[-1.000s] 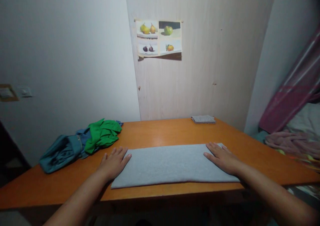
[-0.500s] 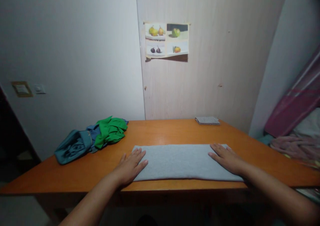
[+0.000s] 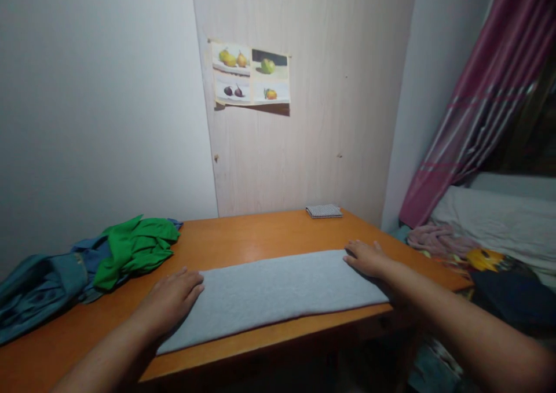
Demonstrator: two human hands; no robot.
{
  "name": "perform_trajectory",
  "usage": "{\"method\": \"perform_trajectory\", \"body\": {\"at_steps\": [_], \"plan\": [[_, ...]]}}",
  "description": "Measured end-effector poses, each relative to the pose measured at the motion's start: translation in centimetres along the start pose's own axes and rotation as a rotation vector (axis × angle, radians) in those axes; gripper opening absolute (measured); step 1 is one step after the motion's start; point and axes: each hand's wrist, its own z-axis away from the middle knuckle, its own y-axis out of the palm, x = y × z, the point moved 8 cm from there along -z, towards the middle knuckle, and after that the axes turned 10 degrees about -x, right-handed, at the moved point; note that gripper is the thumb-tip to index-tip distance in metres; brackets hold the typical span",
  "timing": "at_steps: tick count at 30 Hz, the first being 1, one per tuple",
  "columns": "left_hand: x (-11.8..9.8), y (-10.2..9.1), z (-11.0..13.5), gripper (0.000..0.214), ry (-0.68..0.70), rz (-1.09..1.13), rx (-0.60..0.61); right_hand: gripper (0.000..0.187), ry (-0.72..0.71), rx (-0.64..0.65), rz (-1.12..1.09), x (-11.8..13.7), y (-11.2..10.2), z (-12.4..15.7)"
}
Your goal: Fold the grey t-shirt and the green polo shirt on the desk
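Pale grey cloth [image 3: 273, 293], there it lies, a long flat folded strip, smooth on top, stretching from left fingers [image 3: 191, 278] to right fingers [image 3: 355, 247], far corners right beside them, possibly several layers.

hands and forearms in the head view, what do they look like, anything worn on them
The left hand and right hand are bare, without gloves. The left forearm and right forearm are bare too and taper toward the hands; no sleeves show, and no watch or bracelet is visible. Finer details are too blurred to tell.
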Motion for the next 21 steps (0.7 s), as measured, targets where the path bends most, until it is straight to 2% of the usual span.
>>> {"method": "perform_trajectory", "body": {"at_steps": [4, 7, 10, 13, 17, 21], "plan": [[0.6, 0.6, -2.7, 0.053, 0.029, 0.043, -0.032, 0.055, -0.068, 0.025, -0.031, 1.5, -0.7, -1.5], [1.3, 2.0, -4.3, 0.069, -0.018, 0.110, 0.049, 0.058, -0.099, 0.059, -0.041, 2.7, -0.5, -2.2], [2.1, 2.4, -5.3, 0.072, -0.090, 0.179, 0.090, 0.057, -0.099, 0.082, -0.033, 3.3, -0.4, -2.9], [2.5, 1.9, -5.9, 0.056, -0.153, 0.206, 0.108, 0.051, -0.077, 0.092, -0.006, 3.3, -0.8, -3.4], [1.6, 1.6, -5.9, 0.024, -0.160, 0.276, 0.172, 0.026, -0.070, 0.084, 0.013, 3.7, -1.5, -3.5], [1.1, 0.5, -6.1, 0.011, -0.170, 0.338, 0.112, 0.012, -0.069, 0.024, 0.005, 3.7, -3.0, -3.7]]}}
